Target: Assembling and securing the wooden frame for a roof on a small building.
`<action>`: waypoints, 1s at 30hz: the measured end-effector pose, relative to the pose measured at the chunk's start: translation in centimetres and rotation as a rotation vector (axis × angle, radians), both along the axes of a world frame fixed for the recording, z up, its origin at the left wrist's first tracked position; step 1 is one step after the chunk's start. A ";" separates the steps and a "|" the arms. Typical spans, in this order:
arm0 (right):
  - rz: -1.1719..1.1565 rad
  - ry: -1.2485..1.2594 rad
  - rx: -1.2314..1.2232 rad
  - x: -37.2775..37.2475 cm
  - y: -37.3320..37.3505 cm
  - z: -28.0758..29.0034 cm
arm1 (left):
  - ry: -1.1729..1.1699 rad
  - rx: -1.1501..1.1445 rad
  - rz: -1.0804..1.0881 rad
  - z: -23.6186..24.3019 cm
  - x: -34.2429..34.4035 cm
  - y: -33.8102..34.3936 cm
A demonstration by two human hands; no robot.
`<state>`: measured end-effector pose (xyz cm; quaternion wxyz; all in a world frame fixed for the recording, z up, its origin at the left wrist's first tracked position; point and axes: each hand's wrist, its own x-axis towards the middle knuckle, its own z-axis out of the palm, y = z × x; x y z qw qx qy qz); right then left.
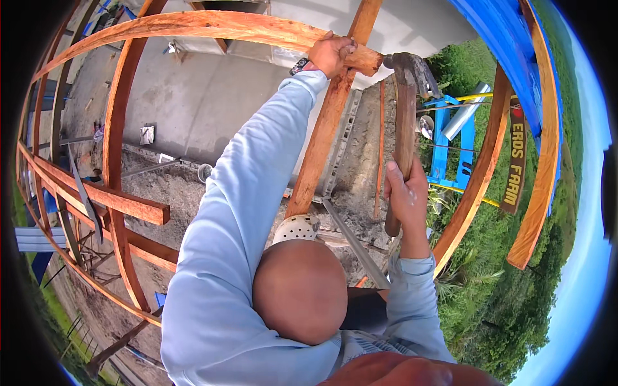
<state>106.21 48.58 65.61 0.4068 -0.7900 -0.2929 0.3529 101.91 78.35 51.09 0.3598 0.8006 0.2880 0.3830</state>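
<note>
My left hand [331, 54] is wrapped round a long reddish wooden beam [212, 24] near its right end, where it lies across a second beam [322, 141] running toward me. A dark watch [299, 65] is on that wrist. My right hand [408, 193] grips the wooden handle of a hammer [405, 122], held upright at right. The hammer's dark metal head is right at the cut end of the long beam; whether they touch I cannot tell. No nail shows at the joint.
Below the frame lies a grey concrete floor [193, 96]. A handsaw [82, 193] hangs among beams at left. A cream clog [296, 228] rests on the second beam. At right are a blue metal frame [440, 141], a signboard [515, 154] and blue roof sheeting [508, 45].
</note>
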 end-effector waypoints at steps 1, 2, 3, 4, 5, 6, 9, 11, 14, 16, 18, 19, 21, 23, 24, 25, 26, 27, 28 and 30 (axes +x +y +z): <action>0.020 0.002 0.001 -0.1 0.4 0.1 | -0.017 0.050 0.021 -0.4 0.1 0.1; 0.018 -0.001 -0.002 -0.1 0.7 0.3 | -0.040 0.097 0.039 -0.5 0.3 0.0; 0.048 -0.054 -0.004 -0.1 0.9 0.6 | -0.043 0.093 0.038 -0.6 0.3 0.0; 0.078 -0.106 -0.005 -0.1 1.2 1.0 | -0.034 0.107 0.037 -0.7 0.4 0.0; 0.077 -0.107 -0.010 -0.1 1.5 1.3 | -0.021 0.119 0.036 -0.7 0.3 -0.1; 0.100 -0.185 0.007 -0.2 1.8 1.8 | -0.022 0.115 0.035 -0.6 0.2 -0.2; 0.140 -0.304 0.062 -0.9 3.1 3.7 | -0.017 0.137 0.046 -0.6 -0.2 0.0; 0.154 -0.348 0.100 -1.1 3.9 3.8 | 0.095 0.132 -0.022 -0.3 -0.6 0.2; 0.204 -0.475 0.104 0.0 5.8 1.8 | 0.075 0.057 -0.017 0.4 -0.3 -0.5; 0.258 -0.520 -0.146 1.2 6.9 -1.1 | 0.133 0.086 -0.036 -0.2 -0.2 -0.1; 0.239 -0.433 -0.150 1.4 7.0 -1.1 | 0.194 0.118 -0.046 -0.6 -0.1 0.2; 0.217 -0.345 -0.158 1.5 7.1 -1.1 | 0.106 0.157 -0.016 -0.8 0.3 0.2; 0.193 -0.298 -0.126 0.8 6.4 0.5 | 0.031 0.180 0.016 -1.3 0.2 -0.3; 0.164 -0.258 -0.092 -0.1 5.8 3.0 | 0.019 0.170 -0.002 -1.2 0.0 -0.1; 0.154 -0.293 -0.031 -0.6 5.6 4.2 | 0.025 0.167 0.001 -1.3 -0.2 0.1; 0.145 -0.327 0.031 -0.9 5.5 4.8 | 0.039 0.172 0.007 -1.5 -0.5 0.2; 0.144 -0.352 0.138 -0.8 5.5 5.0 | 0.042 0.179 0.008 -1.4 -0.3 0.2; 0.142 -0.355 0.137 -0.7 5.5 4.8 | 0.039 0.178 0.006 -1.3 -0.1 0.1; 0.138 -0.400 0.154 -0.6 5.7 4.2 | 0.040 0.171 -0.001 -1.2 -0.1 0.1; 0.126 -0.454 0.173 0.4 6.2 1.7 | 0.032 0.168 -0.013 -0.8 0.5 0.1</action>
